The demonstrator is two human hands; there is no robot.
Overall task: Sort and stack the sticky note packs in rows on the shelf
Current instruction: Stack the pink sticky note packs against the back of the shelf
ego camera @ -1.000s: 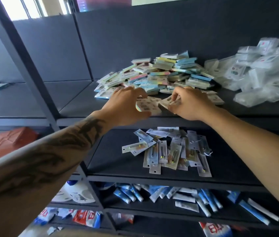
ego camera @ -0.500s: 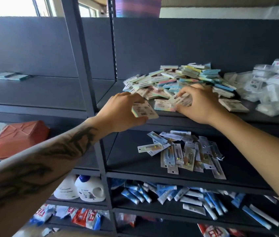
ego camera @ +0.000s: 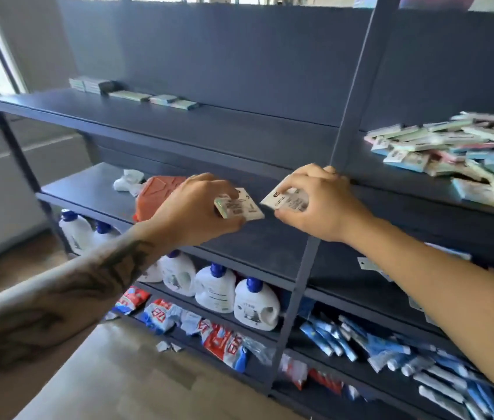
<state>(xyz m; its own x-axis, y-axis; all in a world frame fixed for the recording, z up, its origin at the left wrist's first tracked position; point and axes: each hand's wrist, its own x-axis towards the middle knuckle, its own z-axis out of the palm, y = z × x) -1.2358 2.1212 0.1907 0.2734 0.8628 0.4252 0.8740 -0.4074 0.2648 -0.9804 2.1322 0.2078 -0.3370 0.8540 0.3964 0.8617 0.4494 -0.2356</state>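
My left hand pinches a sticky note pack by its near edge, label side up. My right hand grips a second sticky note pack, tilted, just to the right of the first. Both hands hover in front of the dark shelf frame, below the upper shelf. A loose pile of sticky note packs lies on the upper shelf at the right. A short row of packs lies flat at the back left of that same shelf.
A vertical shelf post rises just behind my right hand. An orange container and white wrapping sit on the middle shelf at left. White detergent bottles stand lower down. Red and blue pouches and blue tubes fill the bottom shelves.
Both hands lifted a pack each off the pile and moved left, past the post. The view swung left, so the pile now sits at the far right.
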